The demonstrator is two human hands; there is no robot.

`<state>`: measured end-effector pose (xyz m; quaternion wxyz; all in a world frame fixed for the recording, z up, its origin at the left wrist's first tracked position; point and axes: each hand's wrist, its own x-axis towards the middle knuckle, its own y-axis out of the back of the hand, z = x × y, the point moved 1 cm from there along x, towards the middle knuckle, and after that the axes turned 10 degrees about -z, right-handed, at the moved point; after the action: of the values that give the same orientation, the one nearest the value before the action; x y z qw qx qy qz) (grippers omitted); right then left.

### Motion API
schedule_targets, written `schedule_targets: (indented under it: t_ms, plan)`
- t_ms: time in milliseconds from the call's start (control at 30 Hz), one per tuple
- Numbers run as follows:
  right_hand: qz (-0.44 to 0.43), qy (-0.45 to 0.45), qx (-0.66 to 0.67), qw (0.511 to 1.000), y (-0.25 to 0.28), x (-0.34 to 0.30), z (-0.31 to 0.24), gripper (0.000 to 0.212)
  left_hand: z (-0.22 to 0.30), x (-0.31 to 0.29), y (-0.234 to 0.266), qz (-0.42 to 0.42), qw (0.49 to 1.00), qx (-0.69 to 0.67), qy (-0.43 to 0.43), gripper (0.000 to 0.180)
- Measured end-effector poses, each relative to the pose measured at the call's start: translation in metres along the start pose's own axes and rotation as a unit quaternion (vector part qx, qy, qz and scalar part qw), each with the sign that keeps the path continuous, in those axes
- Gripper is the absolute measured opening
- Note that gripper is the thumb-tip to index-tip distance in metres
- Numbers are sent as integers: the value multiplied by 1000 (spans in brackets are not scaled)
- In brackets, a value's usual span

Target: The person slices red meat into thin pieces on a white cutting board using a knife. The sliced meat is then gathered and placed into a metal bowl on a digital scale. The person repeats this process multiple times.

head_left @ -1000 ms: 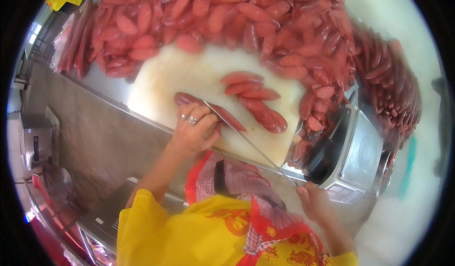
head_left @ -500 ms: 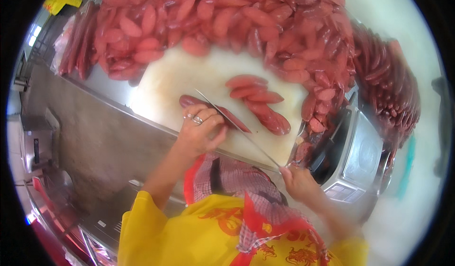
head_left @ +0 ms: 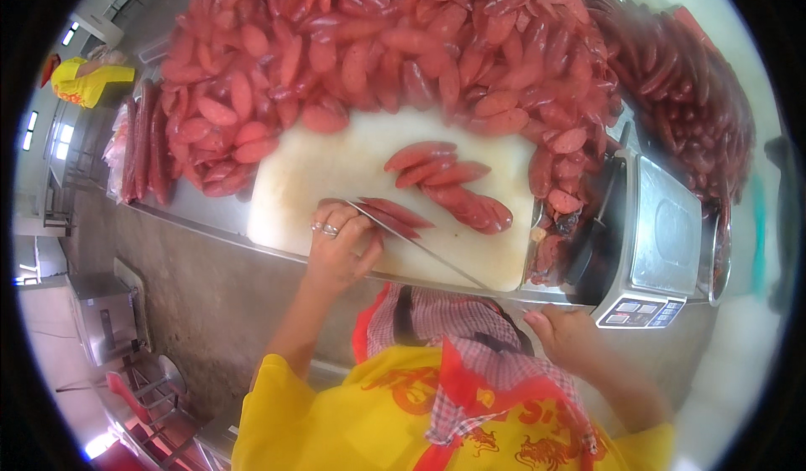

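My left hand (head_left: 337,238), wearing rings, presses down on a dark red sausage (head_left: 331,203) that lies on a white cutting board (head_left: 294,164). The sausage is mostly hidden under its curled fingers. In my right hand (head_left: 561,330) is a long, thin knife (head_left: 420,246), its blade slanting from the sausage back over the board's near edge. Right beside the blade lie long, slanted sausage slices (head_left: 399,215). Farther up the board, several more cut slices (head_left: 453,184) overlap in a row.
A large heap of sliced sausage (head_left: 378,43) rings the board's far side. At right stands a metal-topped scale (head_left: 663,227), with a pile of whole sausages (head_left: 684,93) beyond it. More long sausages (head_left: 149,148) lie at far left. A person in yellow (head_left: 88,82) is in the background.
The knife has shifted toward the left end of the sausage, and more cut pieces lie to its right. My right hand has drawn back nearer my body. The whole view has shifted somewhat.
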<state>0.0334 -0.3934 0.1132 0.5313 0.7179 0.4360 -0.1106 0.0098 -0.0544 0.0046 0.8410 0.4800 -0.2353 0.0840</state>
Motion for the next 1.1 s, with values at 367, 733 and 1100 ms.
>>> schedule_targets:
  t_ms: [367,733,1100]
  plan:
    - [61,161,-56,983,-41,131,-51,42,-6,-6,-4,24,998,-57,16,27]
    - [-9,-21,-18,1000,-5,15,-19,51,-9,-11,-1,37,998,-9,48,31]
    - [59,178,-26,982,-14,118,-72,51,-9,-7,4,66,997,-11,35,27]
